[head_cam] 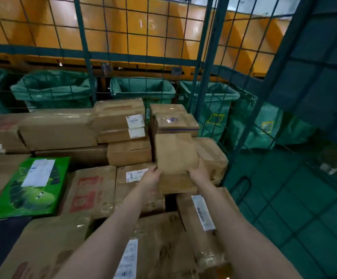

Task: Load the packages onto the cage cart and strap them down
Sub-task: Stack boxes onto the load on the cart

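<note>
Package (pixel 175 154), a flat carton, hangs over the stack (pixel 129 152) in the cart (pixel 123 56), near its right wall. Left hand (pixel 151 178) and right hand (pixel 198 174) clamp its near corners. It seems light and stiff (bare cardboard, hardly slippery), so the side edges suit best.
</note>
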The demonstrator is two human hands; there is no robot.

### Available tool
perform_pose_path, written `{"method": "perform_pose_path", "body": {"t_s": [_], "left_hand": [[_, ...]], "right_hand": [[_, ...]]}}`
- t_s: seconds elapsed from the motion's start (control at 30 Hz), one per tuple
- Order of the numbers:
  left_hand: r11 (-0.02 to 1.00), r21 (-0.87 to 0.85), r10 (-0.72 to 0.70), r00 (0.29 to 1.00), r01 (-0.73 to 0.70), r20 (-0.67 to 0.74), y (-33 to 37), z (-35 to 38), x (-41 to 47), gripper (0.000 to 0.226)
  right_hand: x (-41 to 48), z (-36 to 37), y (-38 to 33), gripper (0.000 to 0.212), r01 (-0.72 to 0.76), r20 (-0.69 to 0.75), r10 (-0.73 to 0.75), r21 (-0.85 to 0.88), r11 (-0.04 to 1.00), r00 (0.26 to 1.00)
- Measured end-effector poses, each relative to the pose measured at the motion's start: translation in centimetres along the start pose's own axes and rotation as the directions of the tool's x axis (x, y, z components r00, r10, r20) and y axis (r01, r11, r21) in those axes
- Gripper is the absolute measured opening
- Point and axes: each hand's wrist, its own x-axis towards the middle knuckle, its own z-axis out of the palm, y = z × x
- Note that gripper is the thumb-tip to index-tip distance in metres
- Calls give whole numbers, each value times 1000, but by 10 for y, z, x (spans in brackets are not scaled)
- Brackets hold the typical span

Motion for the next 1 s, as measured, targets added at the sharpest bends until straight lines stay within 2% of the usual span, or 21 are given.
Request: {"method": "perform_pose_path", "body": {"t_s": [0.07, 0.1, 0.17, 0.23, 0.4, 0.63, 0.8, 1.0], "left_hand": [[1000, -5, -13, 999, 13, -48, -5, 5, 18, 26], [1000, -5, -12, 998, 12, -66, -6, 8, 27, 33], [1000, -8, -3, 994, 2, -106, -4, 12, 41, 38], [1000, -17, -2, 993, 0, -120, 0, 14, 50, 37], [997, 72, 32, 982, -18, -185, 16, 23, 71, 42], [983, 165, 121, 964, -83, -238, 23, 28, 91, 47], [990, 97, 129, 951, -106, -280, 13, 27, 100, 46], [990, 20, 140, 927, -142, -347, 6, 27, 101, 43]], "right_hand": [[19, 0, 5, 34, -52, 14, 54, -103, 993, 998], [27, 0, 6, 42, -98, 10, 100, -126, 987, 995], [40, 3, 6, 55, -149, 8, 152, -131, 980, 988], [50, 8, 5, 59, -160, -8, 160, -107, 981, 987], [72, 10, 2, 56, -124, -4, 124, -80, 989, 992], [83, 3, -2, 47, -14, 42, 22, -175, 985, 999], [89, 9, -5, 34, -13, 53, 38, -408, 913, 998], [82, -4, -6, 45, 76, 127, -32, -352, 933, 991]]}}
